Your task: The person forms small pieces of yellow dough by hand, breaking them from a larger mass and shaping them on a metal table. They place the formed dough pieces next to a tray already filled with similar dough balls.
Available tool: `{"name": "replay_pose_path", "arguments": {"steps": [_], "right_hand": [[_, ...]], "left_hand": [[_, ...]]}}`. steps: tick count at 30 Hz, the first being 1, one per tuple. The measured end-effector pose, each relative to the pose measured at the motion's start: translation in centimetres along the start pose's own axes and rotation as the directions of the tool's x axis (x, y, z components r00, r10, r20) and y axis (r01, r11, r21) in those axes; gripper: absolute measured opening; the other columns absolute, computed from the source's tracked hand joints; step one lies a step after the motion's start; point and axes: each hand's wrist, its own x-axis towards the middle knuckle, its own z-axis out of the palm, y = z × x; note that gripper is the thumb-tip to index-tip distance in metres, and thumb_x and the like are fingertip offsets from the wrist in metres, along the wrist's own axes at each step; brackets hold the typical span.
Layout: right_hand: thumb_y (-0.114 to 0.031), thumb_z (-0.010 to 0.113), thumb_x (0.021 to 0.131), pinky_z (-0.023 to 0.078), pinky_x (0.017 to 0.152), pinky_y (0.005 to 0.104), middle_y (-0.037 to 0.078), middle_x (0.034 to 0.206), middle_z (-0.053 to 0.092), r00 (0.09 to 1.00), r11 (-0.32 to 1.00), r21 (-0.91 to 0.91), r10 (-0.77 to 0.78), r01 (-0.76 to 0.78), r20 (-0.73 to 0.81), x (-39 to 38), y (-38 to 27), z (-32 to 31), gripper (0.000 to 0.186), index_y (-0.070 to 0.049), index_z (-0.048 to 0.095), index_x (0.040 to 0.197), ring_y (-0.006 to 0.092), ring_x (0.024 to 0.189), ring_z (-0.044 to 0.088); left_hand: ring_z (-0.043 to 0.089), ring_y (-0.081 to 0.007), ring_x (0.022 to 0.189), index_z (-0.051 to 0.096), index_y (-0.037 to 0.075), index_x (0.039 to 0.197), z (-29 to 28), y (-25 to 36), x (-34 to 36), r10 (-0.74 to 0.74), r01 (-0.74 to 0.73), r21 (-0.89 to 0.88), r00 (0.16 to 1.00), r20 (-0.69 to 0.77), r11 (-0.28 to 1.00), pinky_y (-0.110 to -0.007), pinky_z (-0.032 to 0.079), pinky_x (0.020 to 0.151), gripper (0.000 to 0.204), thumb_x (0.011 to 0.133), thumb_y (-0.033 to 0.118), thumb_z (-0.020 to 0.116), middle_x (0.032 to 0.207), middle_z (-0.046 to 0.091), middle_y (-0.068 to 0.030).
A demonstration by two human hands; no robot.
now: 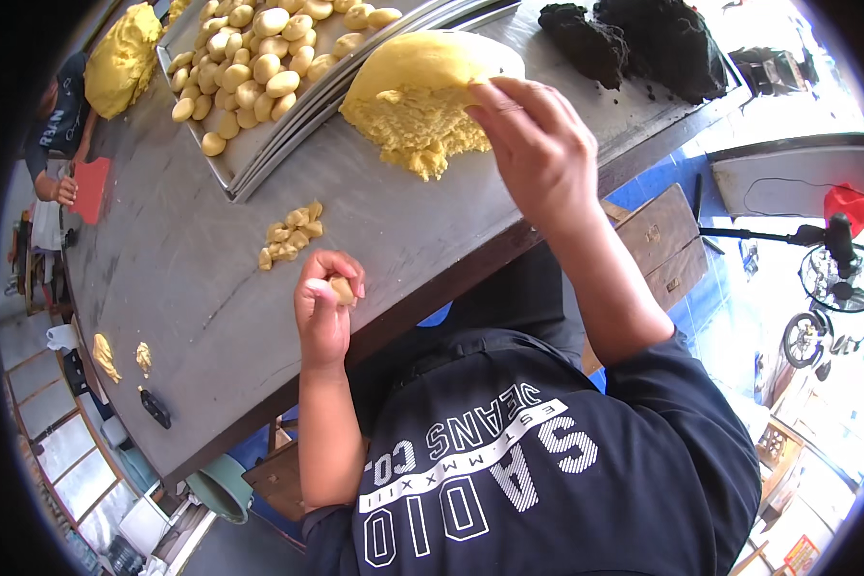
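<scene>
My left hand point(323, 326) is closed around a small pale dough piece point(343, 291), held above the table's near edge. Across the table, my right hand point(547, 149) has its fingers drawn together at the torn face of a large yellow dough-like mass point(413, 82). Its fingertips overlap that mass; whether a bit is pinched between them is hidden. The mass has a smooth top and a crumbly, ragged front. Just beyond my left hand lies a small heap of pale dough pieces point(293, 234).
Stacked metal trays point(228, 182) hold many round dough balls point(250, 77). A black lump point(658, 43) lies far right, another yellow mass point(125, 58) far left. At the table's left side, a co-worker's hand point(64, 190) touches a red scraper point(90, 188). Scraps point(106, 357) lie near a black object point(154, 407).
</scene>
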Motion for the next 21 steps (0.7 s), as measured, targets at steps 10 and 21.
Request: {"name": "replay_pose_path", "arguments": {"steps": [10, 21], "right_hand": [[-0.012, 0.072, 0.088, 0.063, 0.094, 0.0424, 0.006, 0.114, 0.071, 0.877, 0.967, 0.252, -0.149, 0.033, 0.456, -5.4, -2.8, 2.0, 0.024, -0.011, 0.081, 0.111, 0.0286, 0.109, 0.07], [-0.007, 0.071, 0.094, 0.066, 0.089, 0.0451, 0.01, 0.115, 0.074, 0.828, 0.975, 0.222, -0.099, -0.031, 0.552, -3.9, -3.2, 3.2, 0.018, -0.007, 0.079, 0.11, 0.0323, 0.11, 0.073]], "left_hand": [[0.057, -0.0109, 0.071, 0.066, 0.006, 0.085, -1.3, 0.1, -1.1, -0.064, 0.051, 0.248, 0.997, 0.045, 0.967, -0.027, 0.047, 0.068, 0.048, 0.11, 0.044, 0.08, 0.083, 0.067, -0.0101], [0.081, -0.0294, 0.114, 0.073, 0.005, 0.142, -2.1, 2.4, -1.7, 0.22, -0.384, 0.847, 0.921, 0.322, 0.366, -0.046, 0.066, 0.098, 0.046, 0.098, -0.005, 0.083, 0.138, 0.076, -0.0158]]}}
